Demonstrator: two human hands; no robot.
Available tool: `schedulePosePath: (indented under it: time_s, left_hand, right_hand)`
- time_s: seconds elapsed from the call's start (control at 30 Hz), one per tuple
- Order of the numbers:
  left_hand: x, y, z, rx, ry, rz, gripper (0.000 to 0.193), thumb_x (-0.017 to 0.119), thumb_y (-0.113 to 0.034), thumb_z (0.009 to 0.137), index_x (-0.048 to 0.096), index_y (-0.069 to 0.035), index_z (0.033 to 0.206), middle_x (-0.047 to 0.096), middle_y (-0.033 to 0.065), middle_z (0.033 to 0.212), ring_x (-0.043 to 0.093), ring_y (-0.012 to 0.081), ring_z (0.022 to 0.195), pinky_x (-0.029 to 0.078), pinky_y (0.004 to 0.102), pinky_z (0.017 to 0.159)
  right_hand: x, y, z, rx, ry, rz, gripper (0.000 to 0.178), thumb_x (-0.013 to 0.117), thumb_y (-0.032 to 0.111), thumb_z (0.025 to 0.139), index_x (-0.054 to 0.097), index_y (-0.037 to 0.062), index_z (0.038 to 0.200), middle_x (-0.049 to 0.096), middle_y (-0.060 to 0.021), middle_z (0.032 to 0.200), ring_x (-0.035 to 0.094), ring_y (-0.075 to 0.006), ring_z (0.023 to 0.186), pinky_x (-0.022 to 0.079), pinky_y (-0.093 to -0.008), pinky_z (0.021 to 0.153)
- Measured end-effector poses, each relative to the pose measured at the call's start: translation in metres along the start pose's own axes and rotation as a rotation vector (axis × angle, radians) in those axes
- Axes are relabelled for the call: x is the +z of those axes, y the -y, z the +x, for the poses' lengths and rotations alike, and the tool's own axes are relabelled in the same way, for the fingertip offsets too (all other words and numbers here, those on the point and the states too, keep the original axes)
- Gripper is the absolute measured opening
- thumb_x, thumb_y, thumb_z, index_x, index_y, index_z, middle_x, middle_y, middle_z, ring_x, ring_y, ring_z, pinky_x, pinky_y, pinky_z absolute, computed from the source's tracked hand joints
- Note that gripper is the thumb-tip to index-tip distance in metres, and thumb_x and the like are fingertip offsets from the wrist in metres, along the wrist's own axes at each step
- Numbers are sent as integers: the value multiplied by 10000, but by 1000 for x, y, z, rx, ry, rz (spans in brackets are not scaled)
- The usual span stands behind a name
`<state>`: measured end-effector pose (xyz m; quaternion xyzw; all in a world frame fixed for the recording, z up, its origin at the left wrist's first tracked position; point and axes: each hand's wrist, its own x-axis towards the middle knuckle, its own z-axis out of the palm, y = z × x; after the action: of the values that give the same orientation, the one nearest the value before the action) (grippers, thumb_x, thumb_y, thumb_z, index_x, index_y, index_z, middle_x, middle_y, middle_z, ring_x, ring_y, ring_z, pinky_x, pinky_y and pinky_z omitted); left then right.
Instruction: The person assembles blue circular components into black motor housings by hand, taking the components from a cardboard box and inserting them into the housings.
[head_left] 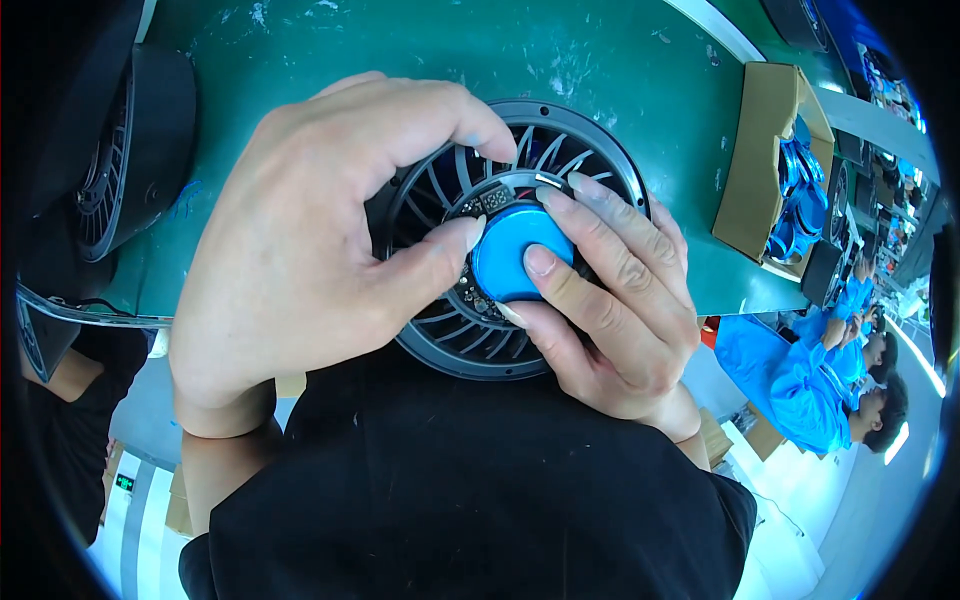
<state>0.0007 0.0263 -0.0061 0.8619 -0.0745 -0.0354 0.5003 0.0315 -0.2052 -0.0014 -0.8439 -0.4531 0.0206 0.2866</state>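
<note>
Below my hands lies a round black grille (612, 140) with curved radial spokes, on the green table (400, 45). A shiny blue disc (508, 235) sits over its hub, with part of a circuit board (495, 199) showing around the disc's edge. My right hand (625, 300) grips the disc, fingertips on its top and far edge, thumb at its near edge. From the left, my left hand (320, 220) arches over the grille. Its thumb tip touches the disc's left edge, and its index fingertip is apart, above the spokes. Its other fingers are mostly hidden.
An open cardboard box (742, 175) at the right holds several blue discs (800, 195). A large black drum-shaped housing (162, 135) with a spoked face stands at the left. People in blue clothing (790, 385) are at the far right, and a dark-clothed person (100, 420) at the left edge.
</note>
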Motion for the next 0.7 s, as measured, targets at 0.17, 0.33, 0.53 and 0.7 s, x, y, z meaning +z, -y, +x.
schedulePosePath:
  time_s: [0.17, 0.33, 0.53, 0.7]
  left_hand:
    - [1, -1, -5, 42, 0, 15, 380, 718, -92, 715, 631, -26, 1079, 626, 138, 1074, 610, 252, 995, 450, 321, 921]
    - [7, -3, -2, 58, -17, -30, 419, 739, -112, 704, 628, -26, 1099, 609, 144, 1099, 596, 259, 1033, 434, 317, 942]
    - [-9, -44, -1, -114, 69, 18, 245, 742, -133, 805, 755, -150, 1049, 597, 191, 991, 495, 307, 1002, 412, 351, 879]
    - [8, -25, 1, 80, 48, 127, 281, 738, -54, 771, 760, -156, 1032, 561, 185, 985, 502, 310, 1024, 418, 342, 871]
  right_hand:
    - [-2, 5, -1, -16, 15, -82, 353, 804, 200, 719, 715, 68, 1034, 669, -187, 1159, 618, -368, 1135, 418, -470, 983]
    - [-6, 11, -2, -40, -13, -217, 360, 791, 164, 720, 708, 45, 1050, 655, -185, 1155, 638, -362, 1064, 446, -461, 951]
    - [1, 7, -4, -266, -69, -249, 318, 753, 95, 730, 695, -29, 1017, 647, -187, 1071, 645, -330, 954, 525, -413, 820]
    - [-3, -1, -1, -527, -82, -452, 274, 723, 38, 701, 688, -87, 943, 658, -189, 949, 657, -306, 850, 561, -362, 693]
